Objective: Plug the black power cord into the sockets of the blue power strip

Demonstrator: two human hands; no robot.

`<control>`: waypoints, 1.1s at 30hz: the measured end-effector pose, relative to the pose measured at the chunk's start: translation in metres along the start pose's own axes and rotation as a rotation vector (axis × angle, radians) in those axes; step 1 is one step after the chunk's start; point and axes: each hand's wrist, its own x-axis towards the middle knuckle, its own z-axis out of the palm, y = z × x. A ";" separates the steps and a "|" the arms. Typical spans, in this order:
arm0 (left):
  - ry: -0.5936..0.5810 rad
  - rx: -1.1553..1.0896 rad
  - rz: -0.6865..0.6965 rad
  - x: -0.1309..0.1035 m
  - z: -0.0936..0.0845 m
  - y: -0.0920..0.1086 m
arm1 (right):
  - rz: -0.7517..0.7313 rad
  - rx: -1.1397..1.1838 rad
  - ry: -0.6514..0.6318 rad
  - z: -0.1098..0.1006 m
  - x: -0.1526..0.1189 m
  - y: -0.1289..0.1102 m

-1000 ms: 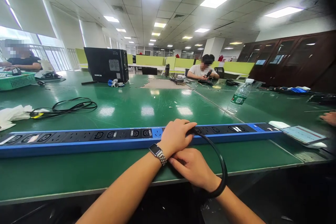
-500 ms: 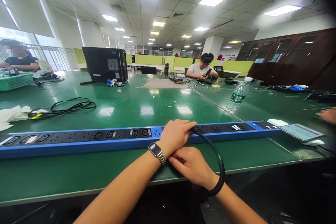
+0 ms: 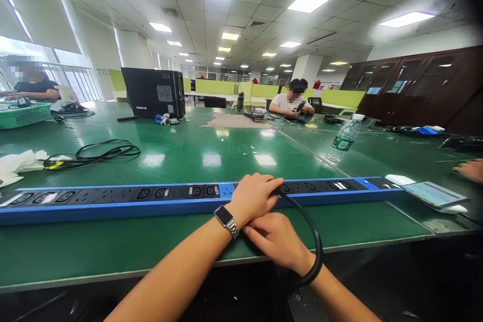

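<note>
A long blue power strip (image 3: 204,205) with black socket panels lies across the table near its front edge. My left hand (image 3: 256,192), wearing a metal-banded watch (image 3: 225,217), is closed over the strip right of its middle. Between its thumb and index finger is the end of a thick black power cable (image 3: 316,241); whether its plug sits in a socket is hidden. The cable loops down over my right wrist. My right hand (image 3: 281,239) lies curled under my left wrist, in front of the strip, its fingertips mostly hidden.
On the green table (image 3: 181,153) stand a black computer case (image 3: 147,93) and a tilted water bottle (image 3: 342,141). A tablet (image 3: 435,193) touches the strip's right end. Thin cables (image 3: 109,151) and a green basket (image 3: 24,115) lie left. Another person's hand (image 3: 470,169) shows right; two people sit farther off.
The view has shifted very slightly. Both hands keep the same crossed position on and before the power strip, and the cable's loop is nearly unchanged.
</note>
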 end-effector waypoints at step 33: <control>0.653 -0.472 -0.364 -0.017 -0.023 -0.054 | 0.072 0.053 -0.045 -0.003 0.002 0.002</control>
